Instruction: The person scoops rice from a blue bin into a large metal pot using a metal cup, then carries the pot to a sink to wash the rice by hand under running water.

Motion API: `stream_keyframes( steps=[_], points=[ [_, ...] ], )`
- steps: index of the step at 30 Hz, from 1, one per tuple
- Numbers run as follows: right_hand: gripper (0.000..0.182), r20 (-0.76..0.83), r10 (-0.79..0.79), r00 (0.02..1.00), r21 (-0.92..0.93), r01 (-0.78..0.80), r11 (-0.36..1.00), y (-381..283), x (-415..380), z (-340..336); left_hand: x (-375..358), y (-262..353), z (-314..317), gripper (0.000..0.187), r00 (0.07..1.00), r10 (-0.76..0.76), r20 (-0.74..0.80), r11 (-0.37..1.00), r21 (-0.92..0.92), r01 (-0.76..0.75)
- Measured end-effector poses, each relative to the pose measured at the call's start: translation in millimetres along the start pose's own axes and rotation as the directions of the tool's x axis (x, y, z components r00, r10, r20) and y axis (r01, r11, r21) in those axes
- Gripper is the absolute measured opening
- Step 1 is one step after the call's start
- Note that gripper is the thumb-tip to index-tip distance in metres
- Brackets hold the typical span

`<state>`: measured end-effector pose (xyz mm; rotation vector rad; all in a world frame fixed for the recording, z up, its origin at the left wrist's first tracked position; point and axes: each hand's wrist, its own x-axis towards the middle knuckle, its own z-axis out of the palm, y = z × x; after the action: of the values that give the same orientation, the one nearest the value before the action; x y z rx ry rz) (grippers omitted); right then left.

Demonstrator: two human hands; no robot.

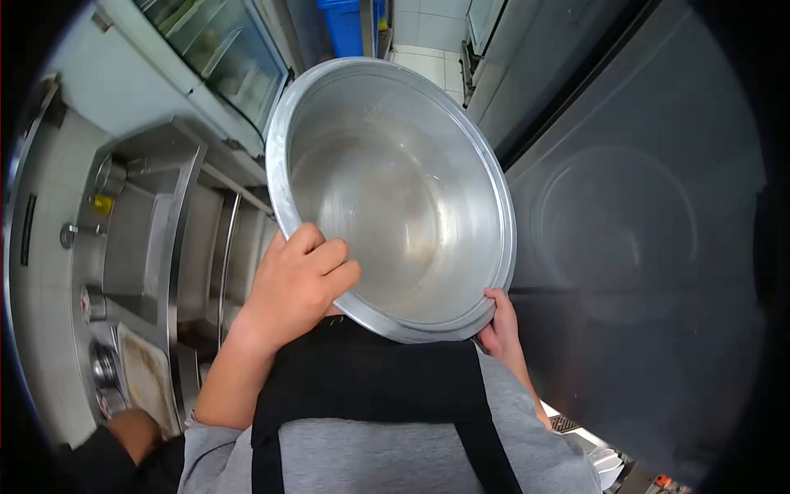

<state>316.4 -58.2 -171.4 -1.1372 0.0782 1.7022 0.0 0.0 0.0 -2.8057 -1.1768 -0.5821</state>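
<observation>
Black apron (370,383) closest, deep round metal basin (370,198) just ahead, mouth tilted toward camera.
Left hand (300,276) grips rim (280,156) at lower left, fingers curled over; right hand (500,323) has thumb on lower-right rim, fingers mostly hidden. Faint mark (380,104) on inner wall, unreadable.

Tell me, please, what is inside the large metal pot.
The pot shows bare metal inside, with pale streaks and specks; the left hand hides a patch of its near wall.

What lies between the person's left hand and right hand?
The head view shows the metal pot between them; the left hand and right hand both grip its rim.
</observation>
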Motion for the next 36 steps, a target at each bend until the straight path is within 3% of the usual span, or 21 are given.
stream_keyframes(
  steps=[2,3,5,6,8,10,13,15,18,21,23,29,31,32,35,36],
  points=[
    [0.054,-0.052,-0.159,0.986,-0.037,0.157,0.987,0.6,-0.2,13.3,10.4,-6.4,3.4,0.035,0.998,0.027,0.054,0.999,0.04,-0.029],
    [0.054,-0.031,-0.176,0.984,0.046,0.178,0.983,10.9,34.1,26.7,33.3,-32.9,10.1,0.035,0.992,0.095,0.078,0.991,0.086,-0.102],
    [0.051,-0.147,-0.108,0.983,0.03,0.113,0.993,-15.2,22.0,16.4,65.7,-41.1,36.1,0.037,0.99,0.11,0.084,0.993,-0.049,-0.106],
    [0.051,-0.086,-0.142,0.986,0.066,0.148,0.987,-28.8,77.2,56.7,98.9,-86.1,45.8,0.035,0.987,0.157,0.029,0.988,0.007,-0.157],
    [0.044,-0.121,0.014,0.993,0.032,-0.01,0.999,-44.8,100.0,94.6,132.5,-128.4,61.7,0.032,0.978,0.207,0.027,0.978,0.003,-0.207],
    [0.043,-0.137,0.012,0.991,-0.019,-0.014,1.0,-63.6,129.4,127.8,172.7,-173.4,80.3,0.024,0.966,0.259,-0.021,0.966,0.015,-0.259],
    [0.043,-0.105,0.066,0.992,-0.048,-0.072,0.996,-78.7,187.1,150.5,233.0,-223.8,95.2,0.012,0.952,0.306,-0.006,0.951,-0.055,-0.305],
    [0.044,-0.08,0.086,0.993,-0.053,-0.09,0.995,-105.8,224.7,175.7,277.8,-262.7,99.3,0.014,0.946,0.323,0.01,0.945,-0.052,-0.322],
    [0.044,-0.089,0.179,0.98,0.15,-0.164,0.975,-131.2,275.2,205.8,331.0,-313.4,116.3,0.015,0.933,0.359,0.021,0.93,-0.096,-0.356],
    [0.044,-0.065,0.11,0.992,0.297,-0.086,0.951,-164.3,327.2,240.0,385.2,-361.8,149.5,0.023,0.92,0.392,0.009,0.911,-0.14,-0.387],
    [0.044,-0.131,0.096,0.987,0.319,-0.049,0.946,-193.8,373.7,257.4,424.6,-402.9,177.6,0.038,0.939,0.319,0.127,0.933,-0.215,-0.288],
    [0.036,-0.199,0.16,0.967,0.323,-0.089,0.942,-287.5,539.1,289.3,516.6,-501.1,288.2,0.04,0.971,0.118,0.206,0.96,-0.272,-0.059],
    [0.039,-0.199,0.22,0.955,0.361,-0.138,0.922,-317.2,589.8,311.4,538.8,-529.2,312.8,0.041,0.978,-0.065,0.199,0.964,-0.241,0.113],
    [0.04,-0.216,0.211,0.953,0.313,-0.137,0.94,-330.4,613.3,324.0,548.4,-543.7,316.6,0.047,0.938,-0.124,0.324,0.963,-0.19,0.193],
    [0.042,-0.222,0.191,0.956,0.267,-0.129,0.955,-361.7,685.1,348.2,576.5,-572.1,317.3,0.053,0.943,-0.237,0.232,0.925,-0.242,0.292],
    [0.042,-0.256,0.198,0.946,0.254,-0.132,0.958,-372.5,710.0,356.5,581.8,-586.2,319.4,0.056,0.928,-0.262,0.265,0.908,-0.259,0.33]
  ],
)
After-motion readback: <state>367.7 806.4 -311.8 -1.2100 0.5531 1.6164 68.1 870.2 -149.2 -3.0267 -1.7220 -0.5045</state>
